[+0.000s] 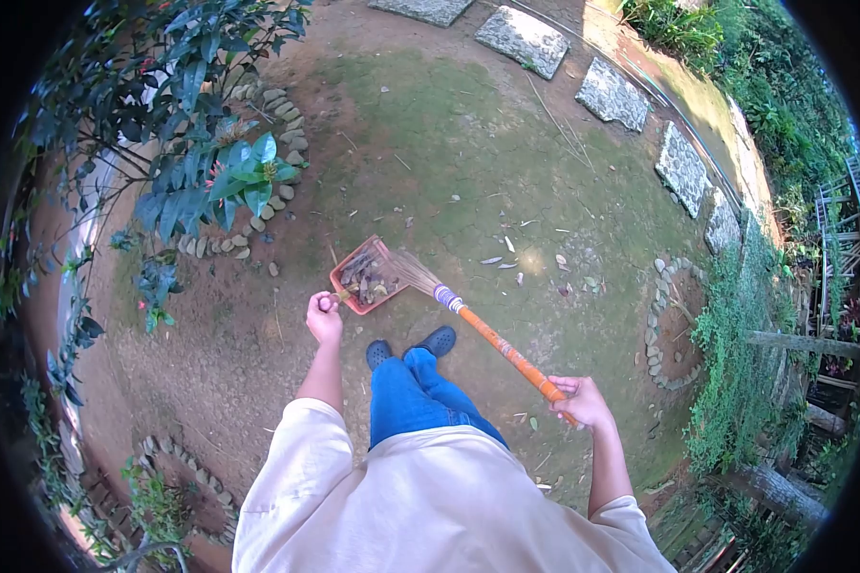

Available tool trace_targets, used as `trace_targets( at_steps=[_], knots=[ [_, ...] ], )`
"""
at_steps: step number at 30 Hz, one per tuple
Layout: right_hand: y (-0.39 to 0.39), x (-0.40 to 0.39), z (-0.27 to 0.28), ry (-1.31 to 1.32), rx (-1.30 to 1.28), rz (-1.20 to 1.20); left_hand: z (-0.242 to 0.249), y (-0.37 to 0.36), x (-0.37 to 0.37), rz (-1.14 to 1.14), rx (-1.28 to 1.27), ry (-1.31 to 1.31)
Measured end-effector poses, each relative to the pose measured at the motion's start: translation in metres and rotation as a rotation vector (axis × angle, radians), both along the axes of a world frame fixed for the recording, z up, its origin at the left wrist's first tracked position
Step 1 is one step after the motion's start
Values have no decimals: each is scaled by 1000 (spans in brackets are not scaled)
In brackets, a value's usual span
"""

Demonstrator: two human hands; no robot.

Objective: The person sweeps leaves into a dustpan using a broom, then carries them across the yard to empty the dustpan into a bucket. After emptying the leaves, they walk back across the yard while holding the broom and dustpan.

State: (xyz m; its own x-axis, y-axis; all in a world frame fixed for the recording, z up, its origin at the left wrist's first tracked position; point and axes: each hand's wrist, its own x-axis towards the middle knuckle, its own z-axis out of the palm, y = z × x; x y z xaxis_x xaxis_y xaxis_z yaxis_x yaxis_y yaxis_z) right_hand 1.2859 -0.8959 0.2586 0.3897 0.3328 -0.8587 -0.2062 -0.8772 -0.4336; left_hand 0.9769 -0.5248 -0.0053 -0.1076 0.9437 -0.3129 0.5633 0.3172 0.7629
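My left hand (324, 317) is closed around the handle end of a red-orange dustpan (360, 307), which is low over the ground ahead of my feet. Dry brown leaves (363, 277) lie heaped inside the pan. Toward the right side, my right hand (579, 402) grips the upper end of a stick broom (506, 350) with an orange handle and a purple-and-white binding. Its handle slants down to the left, and the thin bristles (411, 270) overlap the dustpan's right edge in this view.
Scattered leaves (492, 260) dot the mossy ground. A stone-ringed shrub (244, 181) stands at left, and another stone ring (652, 334) lies at right. Stepping slabs (523, 41) curve along the far side. Hanging greenery (736, 349) and wooden posts border the right.
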Motion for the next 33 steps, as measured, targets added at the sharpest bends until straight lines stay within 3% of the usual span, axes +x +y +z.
trace_targets(
  at_steps=[16, 23, 25, 29, 33],
  knots=[
    [16, 25, -58, -275, 113, -49, 6, 5, 8, 57, 81, -82],
    [55, 40, -96, -321, 86, 30, -15, 10, 14, 11, 28, -71],
    [65, 41, -93, -275, 45, 98, 2, 7, 21, -32, 60, 57],
    [74, 34, -57, -186, -56, 218, -14, 8, 18, 3, 42, 28],
    [50, 35, -31, -95, -18, 192, -14, 5, 13, 23, 70, 59]
  ],
)
